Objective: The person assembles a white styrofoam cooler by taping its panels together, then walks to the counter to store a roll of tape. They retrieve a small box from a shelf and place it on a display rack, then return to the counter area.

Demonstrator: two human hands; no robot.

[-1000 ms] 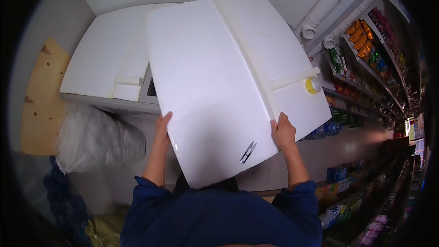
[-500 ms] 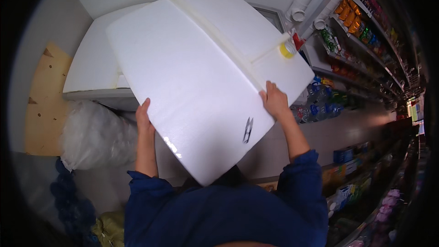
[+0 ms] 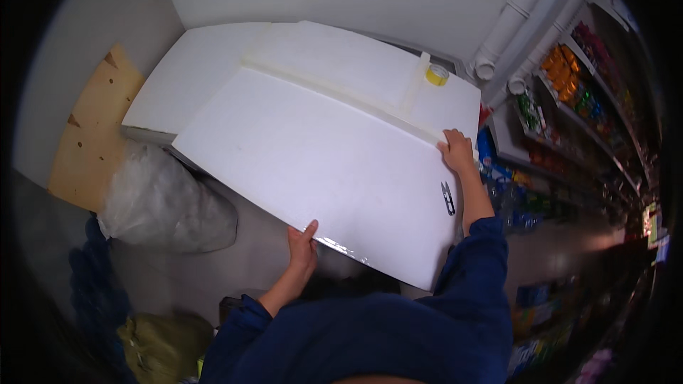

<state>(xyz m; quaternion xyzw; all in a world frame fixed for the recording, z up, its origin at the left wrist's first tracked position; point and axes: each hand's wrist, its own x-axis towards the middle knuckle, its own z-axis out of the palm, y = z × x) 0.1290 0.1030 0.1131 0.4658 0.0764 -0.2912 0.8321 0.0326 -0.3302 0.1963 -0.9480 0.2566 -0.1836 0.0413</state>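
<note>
The white board [image 3: 306, 149] spread before the person, near edge out over the floor; what bore it underneath could not be told. It looked like foam: probably light and stiff for its breadth, smooth enough to slide, easily dented or snapped at corners. Opposite edges seemed the best hold, with palms flat rather than fingertips digging in.

To the right, stocked shelves [image 3: 569, 99] limited sideways swing. A white panel [image 3: 192, 85] lay at the far left, a wooden sheet [image 3: 96, 135] leaned by the wall, and a stuffed clear bag [image 3: 167, 206] crowded the floor below. Along the board ran 1 long raised strip [image 3: 341, 103]; a shorter strip [image 3: 415, 85] branched off it.

The left hand [image 3: 302, 249] pinched the near edge, thumb on top. The right hand [image 3: 459, 149] touched the long strip's end; whether it gripped, I couldn't tell. A yellow tape roll [image 3: 437, 75] and small snips [image 3: 448, 199] sat loose on top, liable to slide if tipped.
</note>
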